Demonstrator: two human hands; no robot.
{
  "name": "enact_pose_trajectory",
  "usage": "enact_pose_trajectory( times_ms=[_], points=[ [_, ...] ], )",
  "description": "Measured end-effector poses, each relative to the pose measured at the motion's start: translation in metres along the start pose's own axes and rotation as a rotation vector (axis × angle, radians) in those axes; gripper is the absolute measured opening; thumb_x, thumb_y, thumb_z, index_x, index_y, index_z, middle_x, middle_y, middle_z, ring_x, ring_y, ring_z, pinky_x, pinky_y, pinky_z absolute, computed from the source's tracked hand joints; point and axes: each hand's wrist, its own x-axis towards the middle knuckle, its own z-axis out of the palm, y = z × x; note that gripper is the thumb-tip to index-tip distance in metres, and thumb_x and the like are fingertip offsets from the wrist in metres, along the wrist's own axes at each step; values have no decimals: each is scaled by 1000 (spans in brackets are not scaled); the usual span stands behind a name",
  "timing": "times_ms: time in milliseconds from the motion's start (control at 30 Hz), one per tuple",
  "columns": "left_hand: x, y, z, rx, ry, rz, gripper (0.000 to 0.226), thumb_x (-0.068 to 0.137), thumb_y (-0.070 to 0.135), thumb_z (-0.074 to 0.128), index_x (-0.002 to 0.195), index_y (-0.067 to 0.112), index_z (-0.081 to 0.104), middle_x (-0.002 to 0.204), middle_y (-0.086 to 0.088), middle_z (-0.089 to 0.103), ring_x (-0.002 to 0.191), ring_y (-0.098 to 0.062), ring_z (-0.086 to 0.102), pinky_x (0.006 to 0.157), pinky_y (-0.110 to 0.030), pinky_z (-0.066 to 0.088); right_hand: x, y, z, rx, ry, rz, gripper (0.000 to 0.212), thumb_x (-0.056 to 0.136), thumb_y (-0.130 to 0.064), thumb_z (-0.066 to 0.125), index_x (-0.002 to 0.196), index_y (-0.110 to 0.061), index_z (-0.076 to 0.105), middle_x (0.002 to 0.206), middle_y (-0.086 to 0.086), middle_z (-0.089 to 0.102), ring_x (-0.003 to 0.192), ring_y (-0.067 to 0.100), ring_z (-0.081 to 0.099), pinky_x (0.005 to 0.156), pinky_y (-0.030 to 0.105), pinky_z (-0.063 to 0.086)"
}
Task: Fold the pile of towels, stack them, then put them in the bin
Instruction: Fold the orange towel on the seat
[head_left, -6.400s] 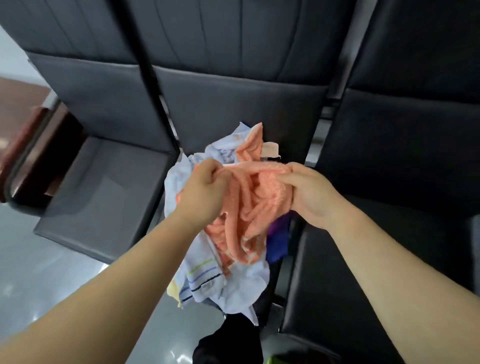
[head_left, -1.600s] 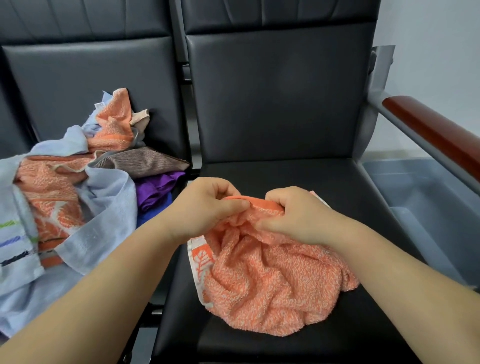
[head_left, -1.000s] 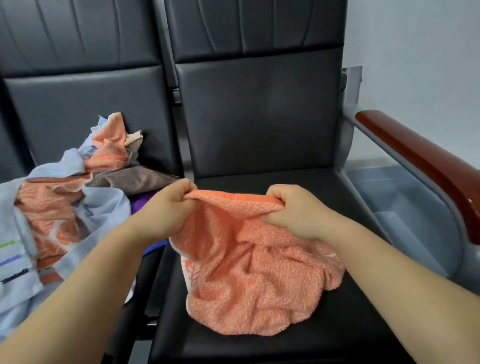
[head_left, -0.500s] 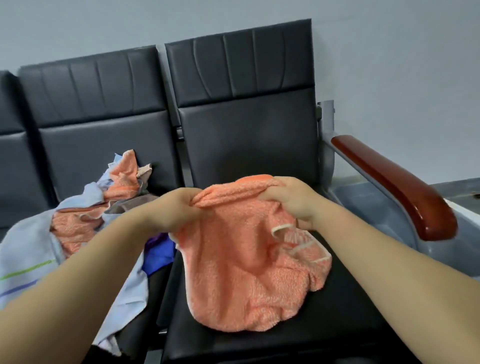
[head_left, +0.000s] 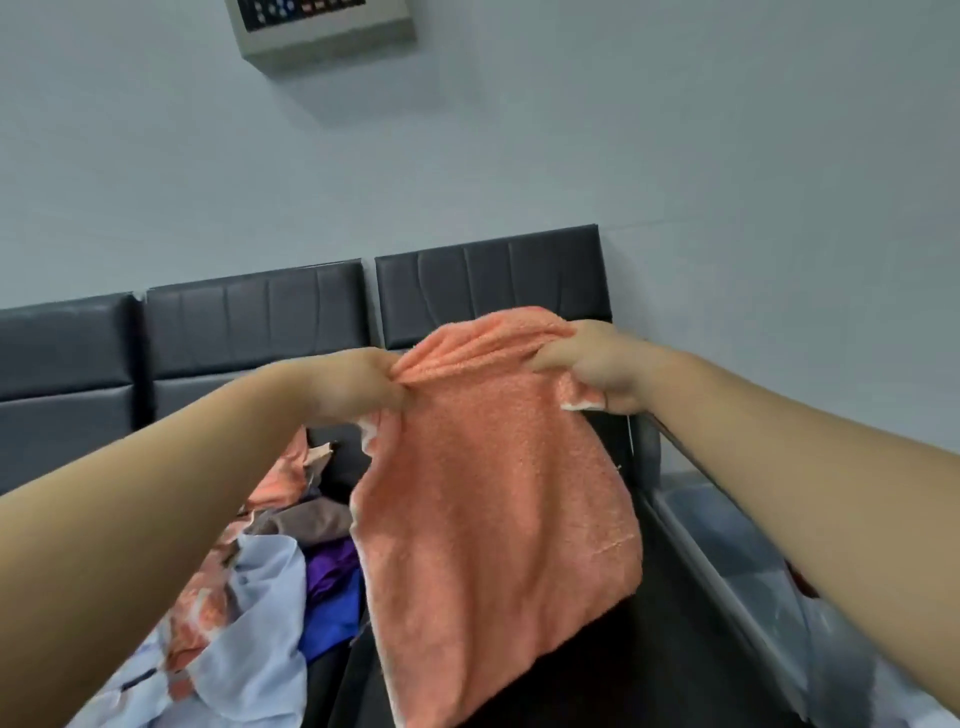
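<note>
Head: towel (head_left: 493, 493) edge between hands (head_left: 358, 387) (head_left: 597, 369)

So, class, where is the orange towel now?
Centre of the head view: the orange towel hangs from the left hand and right hand, over the black seat, right of the towel pile.
</note>
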Motion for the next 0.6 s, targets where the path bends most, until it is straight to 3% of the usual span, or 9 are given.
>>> enact_pose_trajectory(
  times_ms=[33,100,200,300,367,400,433,533,600],
  points=[
    [-3,1,-3,-207,31,30,17,96,8,66,112,8,71,107,-9,77,96,-26,74,90,-43,61,-4,-2,3,62,-29,-15,10,91,-13,76,101,-12,75,86,9,75,71,21,73,59,31,59],
    [-8,8,-6,-524,112,91,19,100,7,62,117,8,69,107,-11,77,92,-25,73,86,-42,59,-9,-1,9,-54,-101,-7,21,83,-21,86,99,-15,76,89,11,75,70,21,68,59,28,53],
    [-13,18,-13,-589,111,152,25,92,15,74,117,15,71,115,-9,76,102,-23,75,90,-41,58,-13,-5,14,-684,-111,64,29,73,-29,90,84,-16,67,79,0,71,69,18,66,63,28,50],
    [-19,22,-13,129,-31,109,37,69,33,91,101,22,77,102,4,79,100,-17,74,91,-36,57,-12,-20,16,-777,34,109,29,80,-23,79,69,-19,53,64,-1,53,61,19,54,53,26,46],
    [-20,18,-10,529,-52,24,25,71,36,86,90,22,76,93,4,78,94,-19,73,87,-36,58,-11,-29,16,-534,41,123,15,83,-20,77,83,-10,66,77,3,67,74,20,68,69,31,61],
    [-21,14,-10,544,-25,15,19,76,32,82,89,21,75,92,3,77,93,-20,73,86,-37,58,-10,-30,16,-417,26,121,20,83,-19,77,97,-5,72,90,8,75,85,25,74,82,39,64],
    [-22,11,-13,442,-6,25,13,82,28,79,91,19,75,93,2,78,91,-20,73,84,-36,59,-12,-31,17,-292,32,110,28,84,-16,77,108,-2,72,99,14,76,91,29,76,89,43,63],
    [-29,3,-25,-298,-49,84,9,98,11,64,103,6,68,97,-7,77,82,-17,74,72,-28,59,-21,-30,24,-49,-15,28,31,87,-6,78,116,-2,70,105,16,74,88,29,75,77,38,62],
    [-33,3,-26,-642,8,123,15,101,6,57,113,5,66,108,-11,76,88,-19,75,74,-30,61,-28,-29,28,-169,-123,64,37,82,-8,84,117,-5,72,112,12,77,100,30,76,84,40,61]
  ],
)
